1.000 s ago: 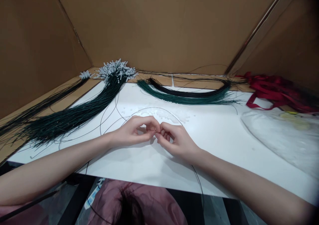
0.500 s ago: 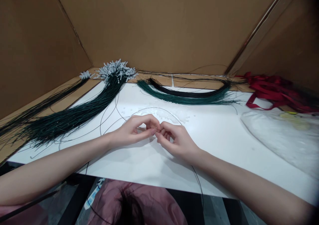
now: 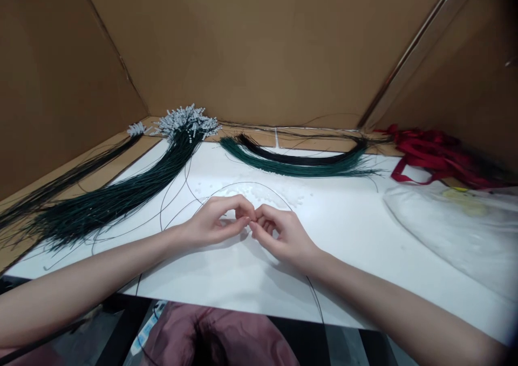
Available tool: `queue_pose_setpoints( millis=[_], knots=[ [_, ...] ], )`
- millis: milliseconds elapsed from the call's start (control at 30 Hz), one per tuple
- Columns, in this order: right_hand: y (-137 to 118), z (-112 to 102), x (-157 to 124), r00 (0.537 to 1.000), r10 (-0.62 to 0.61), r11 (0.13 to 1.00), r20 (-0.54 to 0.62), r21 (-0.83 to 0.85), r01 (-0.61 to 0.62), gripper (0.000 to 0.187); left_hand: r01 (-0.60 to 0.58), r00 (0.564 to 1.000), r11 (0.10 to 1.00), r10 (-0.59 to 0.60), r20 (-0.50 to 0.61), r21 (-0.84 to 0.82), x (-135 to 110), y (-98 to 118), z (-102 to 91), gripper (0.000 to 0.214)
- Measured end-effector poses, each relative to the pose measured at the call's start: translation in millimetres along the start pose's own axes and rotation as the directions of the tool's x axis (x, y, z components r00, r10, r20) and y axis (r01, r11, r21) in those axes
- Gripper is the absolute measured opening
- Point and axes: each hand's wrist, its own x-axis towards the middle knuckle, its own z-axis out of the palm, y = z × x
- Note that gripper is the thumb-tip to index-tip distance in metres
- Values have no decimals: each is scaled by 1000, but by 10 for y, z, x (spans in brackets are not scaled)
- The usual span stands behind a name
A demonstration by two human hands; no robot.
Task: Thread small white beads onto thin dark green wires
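Over the white tabletop, my left hand (image 3: 224,220) and my right hand (image 3: 281,231) meet fingertip to fingertip, both closed in a pinch. A thin dark wire (image 3: 251,182) arcs behind them and shows again below my right wrist. It appears to run into the pinched fingers, which hide its end and any small bead there. Loose white beads (image 3: 297,197) lie scattered just beyond the hands. To the left is a large bundle of green wires (image 3: 133,198), tipped with a cluster of white beads (image 3: 184,122).
A smaller beaded bundle (image 3: 97,155) lies along the left cardboard wall. Bare green wires (image 3: 283,168) and black wires (image 3: 291,155) curve along the back. Red ribbon (image 3: 433,150) and a clear plastic bag (image 3: 453,225) are on the right. Cardboard walls (image 3: 259,47) enclose the white table (image 3: 364,220).
The whole scene sits slightly lower and further left in view, as the head has tilted. Both hands keep their fingertips together in nearly the same pinch.
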Motion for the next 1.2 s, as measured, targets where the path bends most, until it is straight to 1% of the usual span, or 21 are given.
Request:
queue_pose_setpoints(
  millis=[133, 333, 500, 700, 833, 1000, 1200],
  knots=[
    [-5, 2, -7, 1000, 21, 999, 11, 36, -21, 9, 0, 1000, 1000, 0, 13, 5, 0, -2, -3, 6],
    [-1, 20, -16, 999, 26, 998, -30, 57, -25, 5, 13, 1000, 1000, -13, 14, 7, 2, -16, -3, 8],
    [13, 25, -8, 998, 41, 996, -45, 79, -38, 5, -8, 1000, 1000, 8, -4, -4, 41, -40, -24, 8],
    [28, 19, 15, 996, 72, 992, -56, 109, -66, 6, 74, 996, 997, -72, 43, -35, 70, -80, -76, 7],
    [57, 21, 4, 994, 84, 987, -75, 145, -73, 8, 104, 992, 993, -100, 71, -56, 90, -87, -94, 7],
    [58, 22, -10, 989, 137, 969, -51, 216, -123, 12, 160, 984, 983, -152, 93, -90, 122, -94, -129, 7],
    [40, 22, 0, 982, 180, 953, -50, 255, -162, 11, 154, 981, 977, -133, 139, -147, 161, -140, -141, 5]
  ],
)
